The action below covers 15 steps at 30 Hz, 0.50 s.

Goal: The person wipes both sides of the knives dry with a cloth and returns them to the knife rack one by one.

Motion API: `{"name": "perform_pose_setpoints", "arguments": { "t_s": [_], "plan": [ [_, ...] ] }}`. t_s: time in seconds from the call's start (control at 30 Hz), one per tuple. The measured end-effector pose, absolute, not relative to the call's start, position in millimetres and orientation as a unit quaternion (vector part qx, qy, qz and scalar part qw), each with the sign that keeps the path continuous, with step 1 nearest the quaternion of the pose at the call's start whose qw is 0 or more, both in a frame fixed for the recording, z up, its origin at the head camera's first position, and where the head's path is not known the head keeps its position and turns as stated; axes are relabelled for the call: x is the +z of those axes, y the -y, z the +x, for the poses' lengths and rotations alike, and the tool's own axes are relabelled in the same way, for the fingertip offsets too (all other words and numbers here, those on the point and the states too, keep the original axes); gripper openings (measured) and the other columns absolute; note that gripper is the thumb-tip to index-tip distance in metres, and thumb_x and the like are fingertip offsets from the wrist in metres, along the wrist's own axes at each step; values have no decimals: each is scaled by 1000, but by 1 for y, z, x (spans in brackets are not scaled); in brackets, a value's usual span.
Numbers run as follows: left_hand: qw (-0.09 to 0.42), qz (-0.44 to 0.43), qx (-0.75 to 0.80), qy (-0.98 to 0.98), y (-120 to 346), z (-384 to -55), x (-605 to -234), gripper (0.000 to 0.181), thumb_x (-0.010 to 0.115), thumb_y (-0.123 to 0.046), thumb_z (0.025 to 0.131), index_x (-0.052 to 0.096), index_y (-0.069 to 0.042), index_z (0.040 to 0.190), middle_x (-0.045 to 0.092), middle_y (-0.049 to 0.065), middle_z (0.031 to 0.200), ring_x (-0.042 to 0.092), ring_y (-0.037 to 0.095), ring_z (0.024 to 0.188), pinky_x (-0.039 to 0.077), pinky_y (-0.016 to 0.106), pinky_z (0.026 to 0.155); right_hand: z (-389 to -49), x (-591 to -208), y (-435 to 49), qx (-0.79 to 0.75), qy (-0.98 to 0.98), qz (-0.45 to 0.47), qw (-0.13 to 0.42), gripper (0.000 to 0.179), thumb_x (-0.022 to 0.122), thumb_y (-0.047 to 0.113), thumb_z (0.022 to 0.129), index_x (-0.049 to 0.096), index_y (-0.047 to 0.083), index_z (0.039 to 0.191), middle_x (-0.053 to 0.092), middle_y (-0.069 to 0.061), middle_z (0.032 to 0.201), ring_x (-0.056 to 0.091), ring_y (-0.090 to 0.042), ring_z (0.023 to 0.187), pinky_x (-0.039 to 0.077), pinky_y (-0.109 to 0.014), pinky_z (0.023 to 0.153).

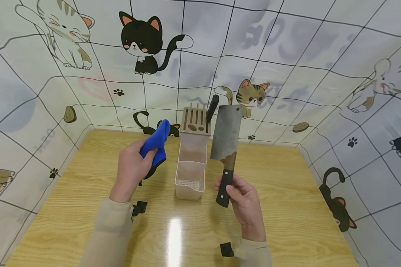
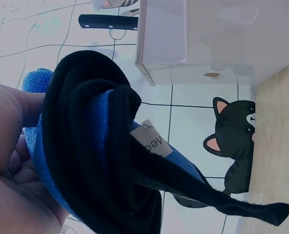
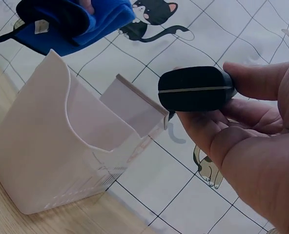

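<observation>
My left hand (image 1: 131, 167) grips a folded blue cloth (image 1: 157, 142) with black edging. In the left wrist view the cloth (image 2: 98, 141) shows a small white tag and a black loop hanging off it. My right hand (image 1: 244, 200) holds a cleaver (image 1: 226, 133) by its black riveted handle, blade pointing up and away; brown stains mark the blade near the handle. From the right wrist, only the butt of the cleaver handle (image 3: 196, 89) shows. Between the hands stands a pale knife holder (image 1: 191, 167) with a slotted top, and a black-handled knife (image 1: 212, 107) sits in its right slot.
The holder stands on a wood-grain table (image 1: 270, 222) near the back wall. Black pieces (image 1: 140, 207) lie by the left wrist, and another black piece (image 1: 226, 249) by the right sleeve. A cat-patterned sheet (image 1: 287, 66) surrounds the table at the back and sides.
</observation>
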State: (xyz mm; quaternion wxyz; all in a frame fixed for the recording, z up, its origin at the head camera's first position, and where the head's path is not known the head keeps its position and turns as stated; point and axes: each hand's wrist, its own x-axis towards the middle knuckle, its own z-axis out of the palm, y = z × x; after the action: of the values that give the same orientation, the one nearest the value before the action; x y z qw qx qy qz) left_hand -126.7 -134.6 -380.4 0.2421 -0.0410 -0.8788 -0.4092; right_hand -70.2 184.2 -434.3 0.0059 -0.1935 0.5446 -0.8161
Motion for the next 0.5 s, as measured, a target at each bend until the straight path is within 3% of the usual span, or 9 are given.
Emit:
{"name": "perform_pose_setpoints", "arguments": {
  "t_s": [0.17,0.5],
  "plan": [
    [241,-49,-414,877,133,-126,-378,30,76,-7,91,74,4,119,75,25,111,73,45,99,59,61,89,-70,-433,-182,-813,-535,-230,6,38,44,-15,102,62,-5,134,71,-13,120,74,-22,108,59,-40,98],
    [250,-55,-415,873,134,-123,-371,33,75,-6,92,72,4,123,74,26,116,72,46,104,58,61,92,-64,-431,-175,-812,-544,-211,26,38,45,-15,101,63,-2,132,71,-11,116,74,-20,106,60,-39,97]
  ]
}}
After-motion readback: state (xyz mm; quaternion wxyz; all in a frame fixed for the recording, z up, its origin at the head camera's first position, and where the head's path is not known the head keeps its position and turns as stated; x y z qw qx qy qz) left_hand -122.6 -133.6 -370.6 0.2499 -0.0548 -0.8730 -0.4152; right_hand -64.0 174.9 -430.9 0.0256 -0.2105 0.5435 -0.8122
